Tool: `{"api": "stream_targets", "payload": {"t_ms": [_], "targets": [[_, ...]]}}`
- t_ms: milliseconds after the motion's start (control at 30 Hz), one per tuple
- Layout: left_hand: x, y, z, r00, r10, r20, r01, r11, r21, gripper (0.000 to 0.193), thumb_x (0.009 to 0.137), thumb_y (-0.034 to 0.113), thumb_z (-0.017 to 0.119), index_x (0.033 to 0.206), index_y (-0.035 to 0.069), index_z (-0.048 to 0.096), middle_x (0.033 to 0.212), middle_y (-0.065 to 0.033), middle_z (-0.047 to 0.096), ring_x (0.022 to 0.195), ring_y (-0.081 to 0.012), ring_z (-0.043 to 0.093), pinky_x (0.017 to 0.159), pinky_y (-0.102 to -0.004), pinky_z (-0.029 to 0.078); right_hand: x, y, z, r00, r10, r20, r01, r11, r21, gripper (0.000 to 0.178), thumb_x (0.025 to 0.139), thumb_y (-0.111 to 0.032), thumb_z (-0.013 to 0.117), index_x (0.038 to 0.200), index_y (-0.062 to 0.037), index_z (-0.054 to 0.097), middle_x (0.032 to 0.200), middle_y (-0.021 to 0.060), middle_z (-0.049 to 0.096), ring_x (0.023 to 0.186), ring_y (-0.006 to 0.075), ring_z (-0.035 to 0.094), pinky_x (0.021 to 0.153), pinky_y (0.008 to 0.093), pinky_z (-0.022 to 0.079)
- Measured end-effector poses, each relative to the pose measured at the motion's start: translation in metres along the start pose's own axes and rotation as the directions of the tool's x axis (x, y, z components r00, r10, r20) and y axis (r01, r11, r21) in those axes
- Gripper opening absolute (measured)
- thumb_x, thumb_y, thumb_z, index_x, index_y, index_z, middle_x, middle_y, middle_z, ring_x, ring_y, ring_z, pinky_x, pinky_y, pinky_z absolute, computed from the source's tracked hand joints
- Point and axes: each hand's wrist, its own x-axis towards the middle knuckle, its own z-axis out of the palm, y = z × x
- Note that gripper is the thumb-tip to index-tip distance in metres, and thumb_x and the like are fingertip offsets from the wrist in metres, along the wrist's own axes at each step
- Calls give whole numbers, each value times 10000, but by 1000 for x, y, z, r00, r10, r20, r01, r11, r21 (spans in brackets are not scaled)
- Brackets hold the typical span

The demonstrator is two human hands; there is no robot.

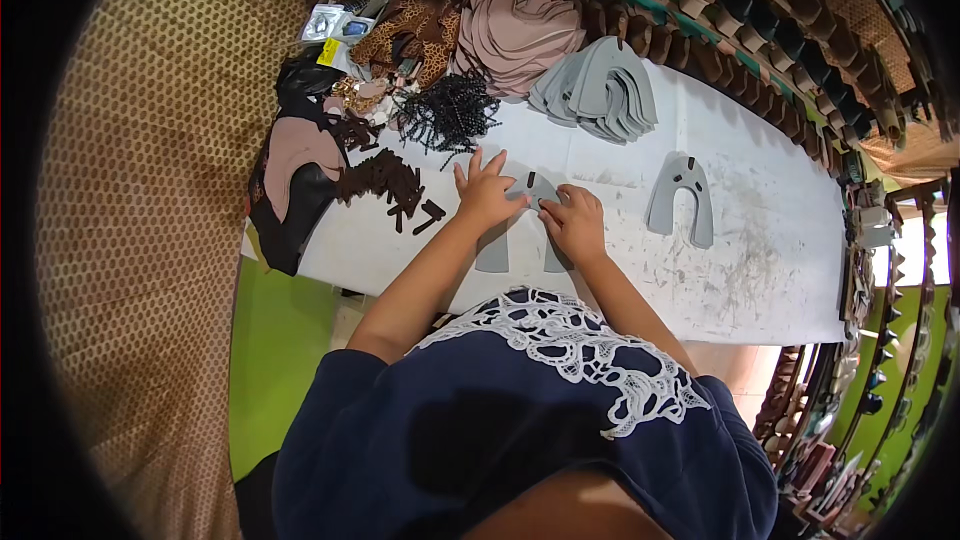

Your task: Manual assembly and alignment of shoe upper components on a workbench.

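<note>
Grey U-shaped piece [533, 190] lies flat on white table [785, 175], looks part-done: left hand [482, 198] spread open against it, right hand [578, 224] fingers bent there (pinching? can't tell). Tabbed piece [660, 206] rightward seems finished; grey stack [612, 90], dark strips [380, 178] apparently left.

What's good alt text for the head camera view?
A person's left hand and right hand touch a gray arch on a white table. A similar arch lies to the right; a gray stack and pink stack sit beyond.
</note>
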Motion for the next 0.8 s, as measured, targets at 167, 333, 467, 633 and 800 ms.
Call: {"api": "stream_targets", "payload": {"t_ms": [167, 333, 467, 633, 800], "targets": [[4, 3, 17, 1000, 10, 25, -11, 1000, 29, 333, 726, 399, 668, 859, 97, 718, 1417, -45, 373, 1360, -359, 149, 1016, -671, 80, -2, -6, -2, 999, -43, -32, 40, 997, -66, 223, 751, -297, 673, 926, -162, 703, 1067, 83, 570, 1062, 265, 493, 920, 442, 364], [9, 12, 18, 993, -50, 103, 52, 998, -20, 344, 752, 403, 641, 906, 105, 714, 1422, -33, 368, 1365, -350, 145, 1020, -666, 88, -7, -7, -1, 999, 28, 27, -25, 993, -119, 259, 761, -313, 662, 992, -196, 683, 1098, 77, 556, 1103, 256, 471, 965, 514, 325], [7, 14, 17, 985, -63, 160, 80, 991, -106, 332, 756, 401, 634, 926, 127, 714, 1432, -36, 357, 1366, -355, 145, 1021, -666, 80, -5, -7, -4, 993, 69, 96, -55, 988, -144, 274, 770, -332, 651, 1018, -217, 672, 1183, 87, 528, 1181, 275, 423, 1005, 558, 276], [-5, 21, 17, 987, -82, 140, 89, 995, -43, 303, 751, 411, 638, 953, 200, 717, 1440, -68, 343, 1366, -361, 141, 1027, -658, 70, -13, 0, -6, 993, 74, 88, -65, 993, -94, 275, 779, -339, 641, 1016, -202, 668, 1273, 112, 484, 1232, 323, 382, 1025, 569, 239], [-26, 27, 25, 996, -54, 77, 56, 998, -23, 306, 750, 447, 632, 982, 263, 711, 1442, -123, 326, 1365, -378, 131, 1031, -650, 65, -25, 7, -11, 998, 12, 56, -13, 1000, 28, 232, 780, -303, 641, 953, -152, 670, 1262, 97, 484, 1218, 295, 401, 1028, 558, 242]]}}
